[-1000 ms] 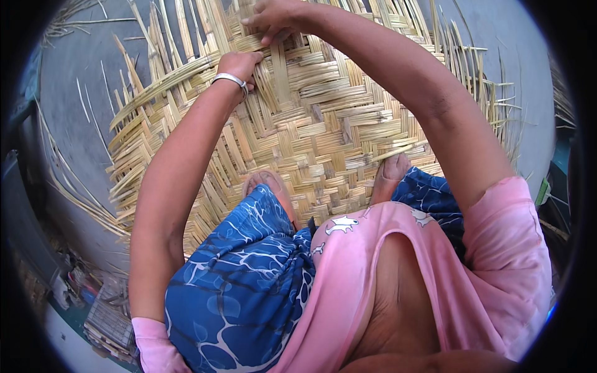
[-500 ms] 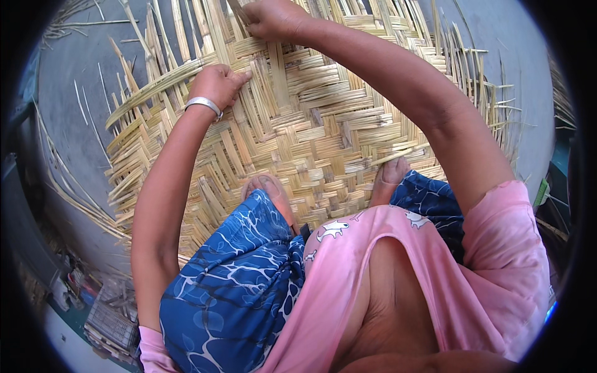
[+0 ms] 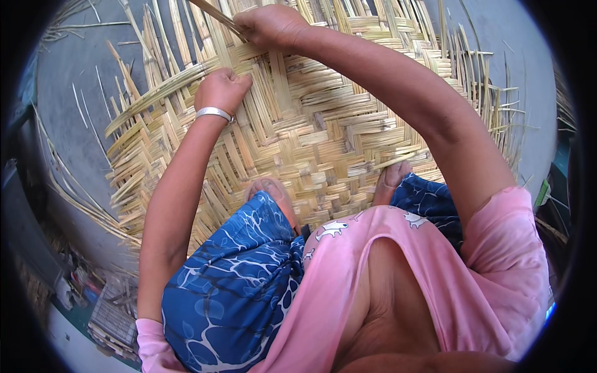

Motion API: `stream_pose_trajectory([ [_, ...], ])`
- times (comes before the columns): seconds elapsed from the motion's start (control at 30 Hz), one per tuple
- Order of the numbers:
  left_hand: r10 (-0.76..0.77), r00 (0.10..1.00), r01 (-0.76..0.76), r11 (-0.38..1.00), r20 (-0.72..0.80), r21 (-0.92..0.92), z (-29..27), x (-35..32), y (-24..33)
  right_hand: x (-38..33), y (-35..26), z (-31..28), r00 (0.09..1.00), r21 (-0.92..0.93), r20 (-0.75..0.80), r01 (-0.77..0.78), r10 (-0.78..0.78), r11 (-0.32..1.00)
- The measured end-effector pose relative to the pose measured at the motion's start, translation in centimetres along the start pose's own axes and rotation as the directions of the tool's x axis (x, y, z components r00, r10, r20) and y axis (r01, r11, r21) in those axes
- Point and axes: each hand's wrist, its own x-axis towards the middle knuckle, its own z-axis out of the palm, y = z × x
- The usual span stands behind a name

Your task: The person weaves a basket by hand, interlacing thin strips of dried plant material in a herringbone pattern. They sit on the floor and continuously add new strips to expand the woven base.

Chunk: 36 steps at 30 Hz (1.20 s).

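A large woven mat of pale yellow, flat split strips spreads under my hands and bare feet. Near its far edge, my right hand is closed round a bundle of flat strips, which slants up and away to the left. Lower and to the left, my left hand, with a silver bangle on the wrist, rests closed on the weave. Its fingers curl under, so whatever they pinch is hidden. Between and beside the hands, strips cross over and under one another.
Loose strip ends stick out along the mat's far, left and right edges. Thin scraps lie on the grey floor at left. My feet stand on the near part of the mat. A cluttered pile sits at lower left.
My right hand has moved slightly left and nearer, and its strips now lean further left. My left hand has shifted a little right, its thumb and fingers drawn in tighter.
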Motion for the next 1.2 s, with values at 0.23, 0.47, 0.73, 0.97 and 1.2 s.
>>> stream_pose_trajectory([
  [0.23, -0.014, 0.997, 0.036, 0.962, 0.082, -0.272, 0.2, 0.7, -1.3, 0.7, -1.0, 0.2, 0.997, -0.03, 0.051, -0.06, 0.061, 0.998],
  [0.47, -0.028, 0.986, 0.078, 0.949, 0.164, -0.306, -1.0, 0.3, 0.1, 0.9, -1.4, -0.1, 0.986, -0.029, 0.066, -0.149, 0.15, 0.988],
  [0.73, 0.092, 0.995, -0.093, 0.996, 0.043, 0.01, 0.1, 1.1, -0.1, 0.1, -1.0, 0.5, 1.0, -0.127, -0.014, -0.009, 0.007, 0.992],
  [0.97, 0.16, 0.985, -0.153, 0.982, -0.062, 0.111, -0.2, -0.4, 1.5, -1.3, 1.2, -1.5, 0.957, 0.078, -0.222, -0.172, 0.186, 0.982],
  [1.2, 0.35, 0.936, -0.351, 0.908, -0.046, -0.227, 1.6, 1.4, -0.7, -1.8, 0.8, -0.3, 0.922, 0.113, -0.105, -0.363, 0.374, 0.925],
])
